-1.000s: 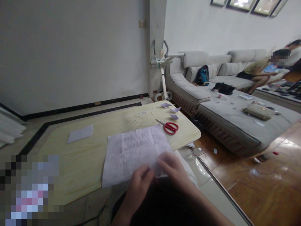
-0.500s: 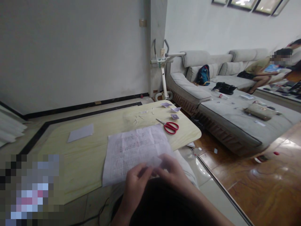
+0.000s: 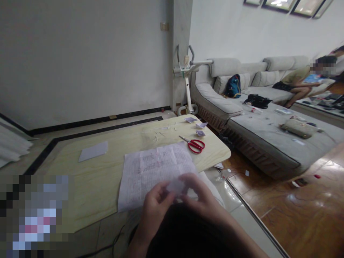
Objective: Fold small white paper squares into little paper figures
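Note:
A small piece of white paper [image 3: 176,187] is held between my two hands, its folds too blurred to make out. My left hand [image 3: 158,202] pinches it from the left, and my right hand [image 3: 197,191] grips it from the right with curled fingers. Both hands are over the near edge of a large creased, printed sheet [image 3: 153,172] on the table. Beyond that sheet lie red-handled scissors [image 3: 196,146], blades pointing left. Small folded paper pieces stand near the far right corner, among them a small paper box [image 3: 200,133].
The pale wooden table [image 3: 99,190] carries a stack of white paper [image 3: 93,151] at left and thin paper scraps [image 3: 158,133] toward the back. A grey sofa [image 3: 263,143] with bags stands at right, where a person [image 3: 295,79] sits. An exercise machine [image 3: 187,86] is behind the table.
My fingers have shifted around the small paper, which now shows more between them. My right hand has moved slightly upward. The things on the table stay in place.

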Demonstrator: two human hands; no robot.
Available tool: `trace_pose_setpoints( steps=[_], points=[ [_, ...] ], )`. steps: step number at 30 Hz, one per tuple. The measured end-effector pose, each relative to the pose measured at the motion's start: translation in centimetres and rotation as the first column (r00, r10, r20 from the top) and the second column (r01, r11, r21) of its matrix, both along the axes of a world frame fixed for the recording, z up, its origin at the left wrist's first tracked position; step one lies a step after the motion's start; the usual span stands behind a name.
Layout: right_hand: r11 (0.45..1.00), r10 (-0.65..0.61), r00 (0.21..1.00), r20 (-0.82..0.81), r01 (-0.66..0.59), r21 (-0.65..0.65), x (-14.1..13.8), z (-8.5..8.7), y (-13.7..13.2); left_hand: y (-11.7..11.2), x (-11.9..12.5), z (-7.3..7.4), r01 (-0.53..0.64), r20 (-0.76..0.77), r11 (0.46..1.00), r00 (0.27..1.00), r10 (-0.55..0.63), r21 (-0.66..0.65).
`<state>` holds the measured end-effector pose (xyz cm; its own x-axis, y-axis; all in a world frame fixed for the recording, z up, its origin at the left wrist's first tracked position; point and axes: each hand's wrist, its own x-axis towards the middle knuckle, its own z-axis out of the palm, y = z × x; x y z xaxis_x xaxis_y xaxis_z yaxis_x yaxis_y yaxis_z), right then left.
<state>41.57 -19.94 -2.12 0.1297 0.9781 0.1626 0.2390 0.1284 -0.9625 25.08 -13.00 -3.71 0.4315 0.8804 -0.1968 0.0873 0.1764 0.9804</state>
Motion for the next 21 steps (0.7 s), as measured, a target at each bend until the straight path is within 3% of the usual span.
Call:
trace_pose_setpoints(
  steps=[4, 11, 21],
  points=[
    [0.992, 0.078, 0.991, 0.109, -0.088, 0.091, 0.5, 0.5, 0.1, -0.1, 0.1, -0.3, -0.042, 0.044, 0.998, 0.998, 0.044, -0.045],
    [0.990, 0.096, 0.987, 0.127, -0.107, 0.086, 0.7, 0.2, 0.2, -0.3, 0.0, 0.2, -0.022, 0.059, 0.993, 0.998, 0.029, -0.116],
    [0.994, 0.057, 0.997, 0.050, -0.062, 0.088, 0.8, -0.6, 0.5, -1.0, 0.3, 1.2, -0.080, 0.065, 0.996, 0.995, 0.082, -0.041]
  ],
)
